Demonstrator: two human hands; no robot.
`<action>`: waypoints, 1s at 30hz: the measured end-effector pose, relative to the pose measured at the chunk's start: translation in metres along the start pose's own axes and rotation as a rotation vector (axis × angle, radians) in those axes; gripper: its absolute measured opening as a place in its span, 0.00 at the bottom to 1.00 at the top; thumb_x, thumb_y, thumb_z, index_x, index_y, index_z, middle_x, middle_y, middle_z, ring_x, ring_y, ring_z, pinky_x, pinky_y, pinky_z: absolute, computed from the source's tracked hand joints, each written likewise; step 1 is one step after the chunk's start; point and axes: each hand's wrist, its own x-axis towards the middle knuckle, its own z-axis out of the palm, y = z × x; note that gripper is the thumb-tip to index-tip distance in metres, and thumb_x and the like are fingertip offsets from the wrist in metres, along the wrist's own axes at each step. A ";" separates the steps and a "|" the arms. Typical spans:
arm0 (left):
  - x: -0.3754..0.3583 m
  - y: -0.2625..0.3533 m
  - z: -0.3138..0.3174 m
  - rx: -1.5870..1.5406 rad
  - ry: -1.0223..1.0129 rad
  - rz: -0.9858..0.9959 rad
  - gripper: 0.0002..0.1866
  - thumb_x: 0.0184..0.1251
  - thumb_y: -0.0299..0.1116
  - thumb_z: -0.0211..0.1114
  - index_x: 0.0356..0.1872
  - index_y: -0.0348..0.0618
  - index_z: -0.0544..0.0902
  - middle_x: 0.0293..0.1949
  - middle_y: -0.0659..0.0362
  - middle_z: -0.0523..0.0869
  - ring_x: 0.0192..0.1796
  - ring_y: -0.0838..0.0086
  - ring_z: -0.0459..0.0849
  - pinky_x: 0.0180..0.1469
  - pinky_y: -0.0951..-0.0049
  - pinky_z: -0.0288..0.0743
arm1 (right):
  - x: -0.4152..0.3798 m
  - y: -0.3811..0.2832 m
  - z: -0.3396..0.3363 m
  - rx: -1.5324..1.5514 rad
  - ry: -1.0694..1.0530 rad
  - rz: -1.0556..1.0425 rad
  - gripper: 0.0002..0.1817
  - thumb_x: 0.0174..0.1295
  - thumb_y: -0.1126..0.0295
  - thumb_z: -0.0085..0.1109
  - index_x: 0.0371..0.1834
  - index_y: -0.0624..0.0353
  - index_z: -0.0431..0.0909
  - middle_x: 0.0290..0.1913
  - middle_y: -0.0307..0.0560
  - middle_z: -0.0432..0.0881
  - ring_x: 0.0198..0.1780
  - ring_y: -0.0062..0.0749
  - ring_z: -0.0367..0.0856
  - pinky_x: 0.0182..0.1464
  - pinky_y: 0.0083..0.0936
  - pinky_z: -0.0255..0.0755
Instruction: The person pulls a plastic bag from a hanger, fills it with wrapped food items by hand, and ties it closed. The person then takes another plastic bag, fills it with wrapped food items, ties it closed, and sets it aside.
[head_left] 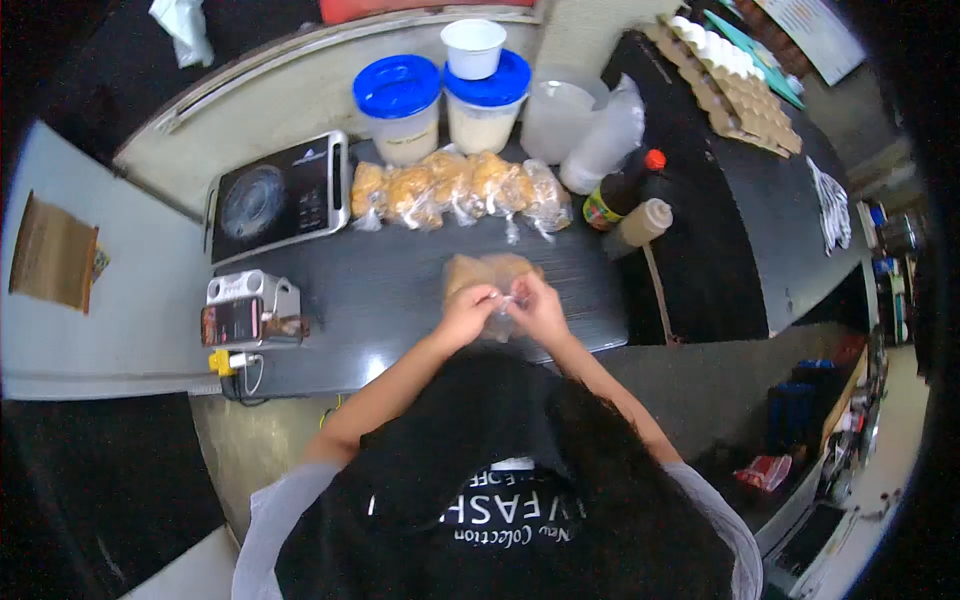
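Note:
A clear plastic bag (470, 270) with light brown contents lies on the dark tabletop, close to my body. My left hand (468, 313) pinches the gathered mouth of this bag from the left. From the right, my right hand (540, 312) grips the same twisted plastic, its fingers nearly meeting the left ones. What exactly is inside the bag is blurred. Just beyond it, a row of knotted clear bags with golden-brown food (415, 192) runs across the table.
An induction cooker (285, 195) sits at left, with a phone (232, 322) leaning on a white device below it. Blue-lidded tubs (398, 110), a plastic jug (560, 115), a red-capped bottle (645, 180) and a squeeze bottle (640, 225) stand behind. Egg trays (725, 85) lie far right.

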 end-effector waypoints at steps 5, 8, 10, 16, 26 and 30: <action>-0.007 0.050 -0.011 0.473 -0.016 0.382 0.07 0.61 0.31 0.62 0.33 0.39 0.84 0.36 0.52 0.83 0.42 0.53 0.79 0.46 0.57 0.72 | 0.000 -0.009 0.008 -0.357 0.093 -0.144 0.10 0.59 0.72 0.54 0.45 0.58 0.73 0.40 0.61 0.80 0.42 0.60 0.80 0.44 0.50 0.74; -0.008 0.048 -0.016 0.527 -0.030 0.403 0.07 0.59 0.31 0.63 0.33 0.40 0.85 0.35 0.53 0.83 0.42 0.56 0.80 0.46 0.58 0.72 | -0.005 -0.025 0.010 -0.283 0.169 -0.053 0.09 0.56 0.75 0.57 0.40 0.62 0.80 0.38 0.59 0.83 0.41 0.54 0.82 0.44 0.39 0.76; -0.010 0.056 -0.021 0.606 -0.046 0.421 0.06 0.57 0.31 0.64 0.32 0.40 0.85 0.36 0.54 0.83 0.43 0.56 0.80 0.46 0.58 0.72 | -0.008 -0.023 0.014 -0.212 0.181 -0.010 0.08 0.56 0.75 0.59 0.38 0.62 0.83 0.37 0.57 0.84 0.39 0.48 0.84 0.43 0.36 0.77; -0.009 0.057 -0.027 0.656 -0.074 0.479 0.06 0.53 0.31 0.65 0.28 0.40 0.85 0.35 0.54 0.80 0.42 0.57 0.78 0.45 0.58 0.73 | -0.013 -0.009 0.011 0.230 0.090 0.340 0.09 0.57 0.76 0.62 0.40 0.64 0.84 0.35 0.41 0.86 0.36 0.20 0.81 0.40 0.23 0.77; -0.008 0.060 -0.031 0.630 -0.139 0.507 0.06 0.55 0.32 0.65 0.26 0.41 0.84 0.35 0.54 0.79 0.42 0.57 0.78 0.45 0.59 0.73 | -0.022 -0.015 0.016 0.155 0.220 0.231 0.12 0.55 0.78 0.66 0.43 0.65 0.82 0.38 0.41 0.84 0.39 0.22 0.82 0.40 0.22 0.76; -0.007 0.057 -0.032 0.609 -0.199 0.480 0.07 0.56 0.33 0.65 0.25 0.41 0.84 0.35 0.54 0.79 0.43 0.57 0.78 0.46 0.59 0.73 | -0.024 -0.037 0.004 -0.135 0.297 0.074 0.12 0.52 0.80 0.66 0.41 0.62 0.83 0.34 0.46 0.83 0.37 0.32 0.83 0.41 0.26 0.77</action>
